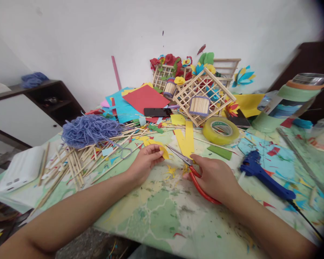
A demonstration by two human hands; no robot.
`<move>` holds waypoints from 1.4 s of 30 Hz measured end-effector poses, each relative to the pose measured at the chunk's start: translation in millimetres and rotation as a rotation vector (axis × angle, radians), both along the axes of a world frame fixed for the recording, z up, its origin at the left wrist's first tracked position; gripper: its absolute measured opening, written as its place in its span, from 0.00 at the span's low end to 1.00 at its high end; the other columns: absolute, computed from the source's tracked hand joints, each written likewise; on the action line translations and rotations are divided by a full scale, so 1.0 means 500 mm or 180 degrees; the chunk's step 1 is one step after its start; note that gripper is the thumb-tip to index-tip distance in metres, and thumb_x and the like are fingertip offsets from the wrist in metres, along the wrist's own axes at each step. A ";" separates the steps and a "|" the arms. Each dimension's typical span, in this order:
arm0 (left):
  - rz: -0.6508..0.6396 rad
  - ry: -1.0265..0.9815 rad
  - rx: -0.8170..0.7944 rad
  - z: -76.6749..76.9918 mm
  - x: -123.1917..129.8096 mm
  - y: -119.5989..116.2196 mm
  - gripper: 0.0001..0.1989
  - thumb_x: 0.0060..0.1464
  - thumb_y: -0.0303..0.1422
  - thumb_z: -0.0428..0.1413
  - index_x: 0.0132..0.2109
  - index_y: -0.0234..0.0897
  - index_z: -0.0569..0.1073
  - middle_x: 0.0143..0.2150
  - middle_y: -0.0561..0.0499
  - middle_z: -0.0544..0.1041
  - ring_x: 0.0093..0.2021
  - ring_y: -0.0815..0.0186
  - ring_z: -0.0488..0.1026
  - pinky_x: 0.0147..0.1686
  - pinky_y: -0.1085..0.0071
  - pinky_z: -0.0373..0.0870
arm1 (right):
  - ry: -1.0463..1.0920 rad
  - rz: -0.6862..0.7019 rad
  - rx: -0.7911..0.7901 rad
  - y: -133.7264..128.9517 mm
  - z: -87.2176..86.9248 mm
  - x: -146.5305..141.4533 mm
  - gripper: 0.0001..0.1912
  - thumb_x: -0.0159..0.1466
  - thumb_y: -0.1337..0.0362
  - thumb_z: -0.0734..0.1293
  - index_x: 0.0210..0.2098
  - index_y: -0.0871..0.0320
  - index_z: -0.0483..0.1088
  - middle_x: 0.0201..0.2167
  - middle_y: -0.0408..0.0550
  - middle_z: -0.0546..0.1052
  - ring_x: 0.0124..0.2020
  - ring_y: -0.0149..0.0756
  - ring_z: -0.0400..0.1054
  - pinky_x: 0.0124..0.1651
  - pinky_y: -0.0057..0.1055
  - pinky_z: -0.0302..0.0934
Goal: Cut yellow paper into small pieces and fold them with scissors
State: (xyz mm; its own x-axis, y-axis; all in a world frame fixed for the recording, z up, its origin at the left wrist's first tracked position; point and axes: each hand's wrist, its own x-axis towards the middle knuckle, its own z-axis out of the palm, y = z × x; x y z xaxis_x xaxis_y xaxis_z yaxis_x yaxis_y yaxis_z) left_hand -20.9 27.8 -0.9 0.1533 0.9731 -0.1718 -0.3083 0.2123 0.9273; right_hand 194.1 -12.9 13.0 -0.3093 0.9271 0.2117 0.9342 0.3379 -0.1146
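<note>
My left hand (147, 161) pinches a small yellow paper piece (165, 152) between thumb and fingers, above the middle of the table. To its right, my right hand (214, 176) is wrapped round the red handles of a pair of scissors (184, 158). The blades point up and left, their tips close to the yellow piece. Behind the scissors lie yellow paper strips (189, 136). Thin yellow offcuts (171, 171) are scattered on the table below the blades.
Blue yarn (90, 130) and wooden sticks (74, 163) lie at left. Behind are a black phone (157, 112), red paper (145, 100) and a stick lattice (205, 97). At right are a tape roll (220, 131), a blue glue gun (267, 178) and a green bottle (286, 104).
</note>
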 end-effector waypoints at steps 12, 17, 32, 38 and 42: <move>-0.0031 0.0038 -0.0027 0.002 0.000 0.000 0.08 0.44 0.31 0.62 0.33 0.32 0.73 0.31 0.53 0.72 0.28 0.76 0.68 0.30 0.79 0.67 | -0.0005 0.0040 -0.0113 -0.005 0.004 -0.007 0.22 0.58 0.48 0.60 0.45 0.55 0.69 0.29 0.46 0.77 0.31 0.40 0.70 0.28 0.30 0.51; -0.0073 0.0079 -0.0030 0.002 -0.001 0.000 0.09 0.45 0.31 0.62 0.33 0.31 0.72 0.30 0.52 0.73 0.27 0.75 0.69 0.29 0.78 0.68 | -0.0043 0.0032 -0.0197 -0.008 0.005 -0.011 0.22 0.58 0.50 0.61 0.47 0.55 0.69 0.27 0.46 0.76 0.30 0.40 0.70 0.28 0.30 0.50; -0.0233 0.0199 -0.0013 -0.001 -0.002 -0.002 0.09 0.43 0.31 0.63 0.34 0.32 0.74 0.31 0.51 0.75 0.29 0.73 0.71 0.33 0.76 0.69 | -0.0095 0.0081 -0.0161 -0.009 0.003 -0.010 0.23 0.59 0.49 0.60 0.46 0.56 0.69 0.31 0.48 0.77 0.32 0.41 0.71 0.29 0.30 0.53; -0.0246 0.0234 0.0020 -0.003 -0.001 -0.002 0.09 0.44 0.31 0.62 0.34 0.33 0.73 0.31 0.52 0.74 0.30 0.73 0.70 0.34 0.76 0.70 | -0.0111 0.0135 -0.0222 -0.007 0.004 -0.009 0.24 0.59 0.49 0.60 0.48 0.56 0.68 0.32 0.49 0.78 0.34 0.42 0.71 0.31 0.31 0.55; -0.0317 0.0197 0.0004 0.000 -0.001 -0.002 0.10 0.44 0.31 0.63 0.34 0.32 0.73 0.31 0.51 0.74 0.30 0.73 0.70 0.35 0.75 0.70 | -0.0102 0.0153 -0.0206 -0.005 0.002 -0.009 0.23 0.59 0.50 0.60 0.49 0.56 0.68 0.31 0.49 0.78 0.33 0.41 0.71 0.30 0.30 0.55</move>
State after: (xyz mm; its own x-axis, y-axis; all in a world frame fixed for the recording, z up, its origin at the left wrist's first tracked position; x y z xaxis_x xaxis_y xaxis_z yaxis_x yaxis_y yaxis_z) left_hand -21.4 26.6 -1.0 0.2383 0.9538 -0.1828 -0.2280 0.2379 0.9442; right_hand 189.5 -15.5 14.0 -0.3596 0.9224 0.1412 0.9205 0.3754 -0.1081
